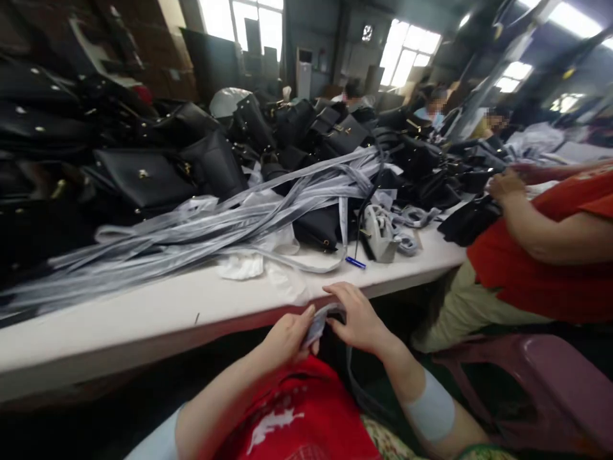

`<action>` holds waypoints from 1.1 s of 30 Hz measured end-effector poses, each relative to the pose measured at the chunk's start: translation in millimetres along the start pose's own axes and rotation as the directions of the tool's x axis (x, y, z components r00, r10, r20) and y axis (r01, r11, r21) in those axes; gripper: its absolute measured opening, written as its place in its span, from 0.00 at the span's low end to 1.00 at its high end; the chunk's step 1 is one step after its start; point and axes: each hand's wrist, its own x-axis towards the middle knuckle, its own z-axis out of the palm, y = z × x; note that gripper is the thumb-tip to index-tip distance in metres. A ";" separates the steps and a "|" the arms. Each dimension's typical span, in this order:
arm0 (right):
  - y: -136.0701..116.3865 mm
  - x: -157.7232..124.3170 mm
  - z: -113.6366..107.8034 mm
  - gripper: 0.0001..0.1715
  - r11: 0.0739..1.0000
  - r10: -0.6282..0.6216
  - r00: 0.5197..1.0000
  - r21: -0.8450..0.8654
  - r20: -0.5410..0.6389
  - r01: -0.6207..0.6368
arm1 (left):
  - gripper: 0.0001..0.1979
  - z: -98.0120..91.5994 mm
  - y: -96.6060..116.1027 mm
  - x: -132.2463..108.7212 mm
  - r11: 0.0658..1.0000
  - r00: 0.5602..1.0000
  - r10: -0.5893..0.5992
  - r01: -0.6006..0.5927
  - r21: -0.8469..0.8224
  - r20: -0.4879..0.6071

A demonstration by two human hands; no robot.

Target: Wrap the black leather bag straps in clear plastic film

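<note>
A grey strap in clear plastic wrap (316, 327) is pinched in my left hand (287, 335), thumb on top, close to my body at the table's front edge. The strap bends over towards my right hand (359, 319), and a length of it hangs below towards my lap. My right hand is beside the bend, with its thumb and fingers apart. A pile of similar wrapped straps (268, 214) lies across the white table (158, 303) in front of me.
Black handbags (148, 179) are heaped behind the straps. A blue pen (355, 262) and a whitish tape dispenser-like object (379, 236) stand ahead. To the right, a person in a red shirt (550, 249) handles a black bag; a pinkish stool (565, 383) is nearby.
</note>
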 end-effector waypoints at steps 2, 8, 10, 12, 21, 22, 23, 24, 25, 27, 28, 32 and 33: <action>-0.5 -3.7 18.3 0.25 0.992 -0.076 0.989 0.112 0.130 0.062 | 0.34 2.8 5.0 2.2 0.983 0.997 -0.053 0.062 -0.171 0.052; -18.9 -36.1 73.3 0.19 0.803 0.013 0.786 0.462 0.619 -0.377 | 0.29 -13.9 6.9 15.7 0.923 0.959 0.170 -0.235 -0.306 -0.225; -24.3 -39.4 65.9 0.20 0.694 -0.076 0.682 0.530 0.728 -0.488 | 0.28 -24.6 0.1 19.0 0.929 0.853 0.360 -0.364 0.064 -0.378; -23.2 -31.6 45.0 0.22 0.592 -0.077 0.728 0.619 0.681 -0.516 | 0.28 -30.5 -7.5 17.7 0.821 0.781 0.522 -0.351 0.450 -0.344; 28.2 39.3 -21.6 0.23 0.882 0.111 0.938 0.403 0.328 -0.245 | 0.33 -14.5 21.5 -4.2 0.997 0.992 0.062 -0.056 -0.057 0.109; 27.2 41.3 -21.2 0.24 0.891 0.069 0.936 0.401 0.346 -0.214 | 0.33 -14.9 29.2 -4.9 0.980 0.990 0.050 -0.024 -0.197 0.129; 25.0 42.3 -20.3 0.25 0.889 0.031 0.928 0.415 0.370 -0.195 | 0.33 -15.8 37.1 -5.5 0.949 0.990 0.049 -0.004 -0.315 0.135; 22.5 42.6 -19.2 0.26 0.881 0.000 0.920 0.435 0.392 -0.185 | 0.34 -16.9 45.0 -6.0 0.913 0.990 0.052 0.007 -0.408 0.133; 20.2 42.5 -18.0 0.27 0.875 -0.023 0.915 0.451 0.404 -0.177 | 0.34 -18.2 52.6 -6.7 0.879 0.991 0.059 0.007 -0.477 0.124; 18.5 41.6 -15.4 0.28 0.880 -0.041 0.911 0.446 0.411 -0.162 | 0.36 -21.5 66.4 -8.4 0.827 0.993 0.080 -0.017 -0.562 0.087; 19.2 40.6 -13.6 0.28 0.890 -0.034 0.908 0.426 0.418 -0.162 | 0.36 -23.6 72.1 -9.5 0.807 0.994 0.093 -0.038 -0.589 0.063; 27.2 31.2 4.5 0.33 0.897 0.062 0.903 0.373 0.424 -0.237 | 0.36 -35.5 85.9 -11.7 0.728 0.983 0.163 -0.174 -0.663 -0.078; 27.9 27.2 12.3 0.33 0.879 0.086 0.895 0.390 0.437 -0.275 | 0.35 -39.0 86.9 -10.5 0.706 0.974 0.189 -0.223 -0.672 -0.124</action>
